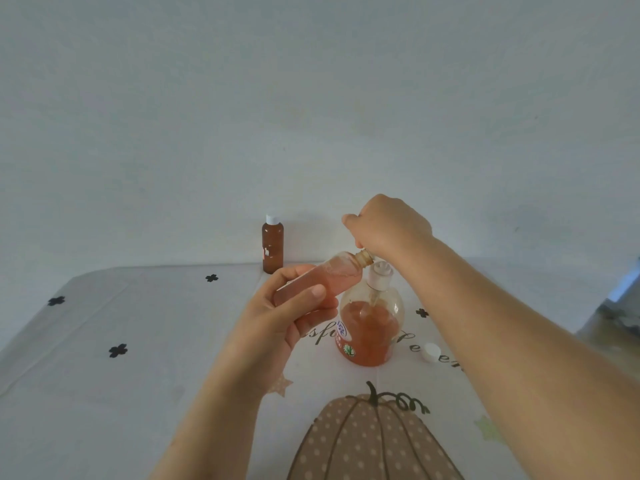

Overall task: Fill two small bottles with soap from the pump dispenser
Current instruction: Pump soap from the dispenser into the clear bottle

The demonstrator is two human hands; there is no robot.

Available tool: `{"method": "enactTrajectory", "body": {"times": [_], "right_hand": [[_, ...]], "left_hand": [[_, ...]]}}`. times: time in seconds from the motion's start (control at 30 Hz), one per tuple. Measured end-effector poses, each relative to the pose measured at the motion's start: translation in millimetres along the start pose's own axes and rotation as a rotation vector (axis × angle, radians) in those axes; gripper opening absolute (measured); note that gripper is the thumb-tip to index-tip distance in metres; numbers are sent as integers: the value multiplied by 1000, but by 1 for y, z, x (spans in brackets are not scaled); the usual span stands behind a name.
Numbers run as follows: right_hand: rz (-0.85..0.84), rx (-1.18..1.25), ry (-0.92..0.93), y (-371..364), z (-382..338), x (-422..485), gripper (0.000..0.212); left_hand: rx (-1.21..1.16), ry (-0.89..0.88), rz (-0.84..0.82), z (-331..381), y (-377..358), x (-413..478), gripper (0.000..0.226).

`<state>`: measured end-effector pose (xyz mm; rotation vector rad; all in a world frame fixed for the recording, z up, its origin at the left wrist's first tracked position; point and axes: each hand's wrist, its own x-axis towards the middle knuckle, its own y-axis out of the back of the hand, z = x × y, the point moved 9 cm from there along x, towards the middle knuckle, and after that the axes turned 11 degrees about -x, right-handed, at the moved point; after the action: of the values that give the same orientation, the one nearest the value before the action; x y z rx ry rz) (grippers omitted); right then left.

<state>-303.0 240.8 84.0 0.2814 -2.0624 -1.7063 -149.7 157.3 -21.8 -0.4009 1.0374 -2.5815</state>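
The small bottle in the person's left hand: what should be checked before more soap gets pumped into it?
1. Small bottle uncapped: ok, its mouth is open; a white cap lies on the table.
2. Secure grip: ok, the left hand wraps fingers and thumb round it.
3. Mouth under the nozzle: cannot tell; it sits close to the pump head, but the right hand hides the spout.
4. Room left inside: cannot tell; soap already shows along much of the tilted bottle.
5. Dispenser supply: ok, upright with soap in its lower part.
6. Other bottle out of the way: ok, capped, standing at the back.
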Motion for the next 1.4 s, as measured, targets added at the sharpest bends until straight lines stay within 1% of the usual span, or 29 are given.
{"method": "enactTrajectory", "body": {"times": [0.27,0.6,0.77,1.07,1.4], "right_hand": [[-38,39,-5,-5,1,-1,36],[-67,71,-17,-23,4,3,35],[-71,85,-19,-26,5,1,33],[-73,114,-37,-19,7,-1,33],[-48,19,-11,-5,0,-1,32]], "left_hand": [[0,9,7,0,0,-1,46],[55,16,27,-3,9,3,39],[48,24,35,-4,11,3,47],[38,12,19,-1,6,2,44],[18,-4,-3,2,1,0,47]]}}
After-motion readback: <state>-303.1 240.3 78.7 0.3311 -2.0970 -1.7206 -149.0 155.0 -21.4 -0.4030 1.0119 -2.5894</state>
